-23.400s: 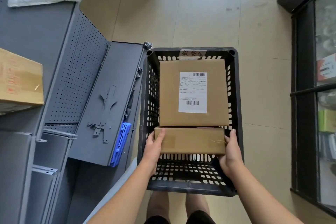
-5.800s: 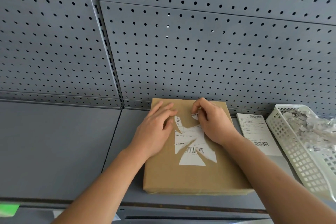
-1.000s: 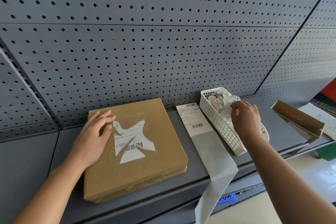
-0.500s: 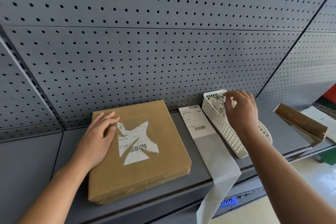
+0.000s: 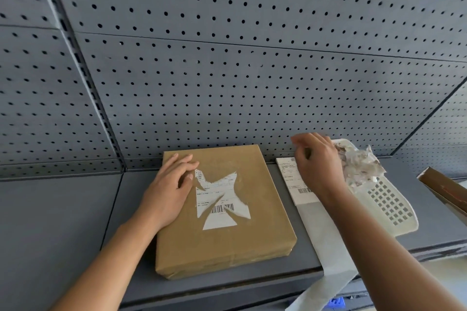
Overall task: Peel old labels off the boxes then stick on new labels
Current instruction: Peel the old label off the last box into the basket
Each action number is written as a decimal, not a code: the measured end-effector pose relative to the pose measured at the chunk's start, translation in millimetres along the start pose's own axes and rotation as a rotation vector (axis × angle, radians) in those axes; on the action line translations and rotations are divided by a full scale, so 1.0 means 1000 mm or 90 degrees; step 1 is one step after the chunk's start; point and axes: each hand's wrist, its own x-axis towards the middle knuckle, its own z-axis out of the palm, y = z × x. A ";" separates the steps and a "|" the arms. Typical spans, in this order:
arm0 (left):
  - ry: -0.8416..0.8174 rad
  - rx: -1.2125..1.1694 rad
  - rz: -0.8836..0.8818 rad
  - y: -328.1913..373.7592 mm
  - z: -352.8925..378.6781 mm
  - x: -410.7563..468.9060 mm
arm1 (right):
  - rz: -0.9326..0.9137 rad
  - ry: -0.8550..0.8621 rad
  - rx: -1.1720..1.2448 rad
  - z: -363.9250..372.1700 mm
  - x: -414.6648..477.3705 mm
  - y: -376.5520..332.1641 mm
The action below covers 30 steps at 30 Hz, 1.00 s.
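Cardboard box [image 5: 222,209] lies flat on the grey shelf [image 5: 63,222], with its far edge close to the pegboard wall [image 5: 227,70] and its near edge just short of the shelf's front lip. On its top sits the old label [image 5: 219,199], torn to a ragged star shape with brown cardboard showing on all four sides of it. A barcode shows in its lower part.

The left hand [image 5: 169,189] rests flat on the left half of the box, fingers straight and together, fingertips at the label's torn upper left edge. The right hand [image 5: 318,166] hangs to the right of the box, over the sheet of new labels [image 5: 290,179]. Its fingers are loosely curled and blurred, and I cannot tell whether they pinch anything.

That sheet lies just beside the box's right edge, with only a narrow gap between them. Its backing strip [image 5: 328,247] runs forward and droops over the shelf's front lip. A white plastic basket [image 5: 389,207] lies to the right of the strip, with crumpled paper scraps [image 5: 361,164] heaped at its far end. An open brown carton [image 5: 444,189] sits at the right border, apart from the basket. Left of the box, a wide stretch of grey shelf runs on to the edge of view.
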 end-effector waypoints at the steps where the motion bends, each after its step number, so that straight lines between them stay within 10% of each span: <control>1: 0.000 -0.001 -0.001 0.000 0.000 0.000 | -0.016 -0.011 0.010 0.005 0.000 -0.007; 20: 0.009 -0.030 -0.028 -0.016 0.007 0.004 | -0.098 -0.381 0.279 0.079 -0.018 -0.114; 30: 0.015 -0.033 -0.031 -0.017 0.009 0.006 | -0.133 -0.355 0.288 0.102 -0.015 -0.118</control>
